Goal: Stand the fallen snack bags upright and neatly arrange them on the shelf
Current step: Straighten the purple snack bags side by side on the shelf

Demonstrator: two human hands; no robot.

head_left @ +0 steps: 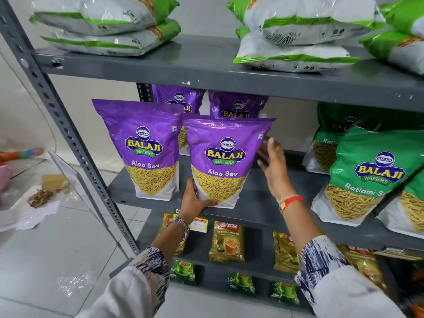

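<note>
Two purple Aloo Sev bags stand upright at the front of the middle shelf [263, 200]: one on the left [146, 152] and one beside it [223, 161]. My left hand [195, 200] grips the bottom left corner of the right purple bag. My right hand [273, 164] is open with fingers spread, at that bag's right edge, just touching or barely apart. Two more purple bags [181, 99] stand behind. Green Ratlami Sev bags [367, 175] lean at the right of the same shelf.
Green-and-white bags [298, 31] lie flat in stacks on the top shelf [206, 63]. Tea packets [227, 242] stand on the lower shelves. A grey perforated upright [68, 134] frames the left side. Paper and scraps litter the tiled floor [41, 203] at left.
</note>
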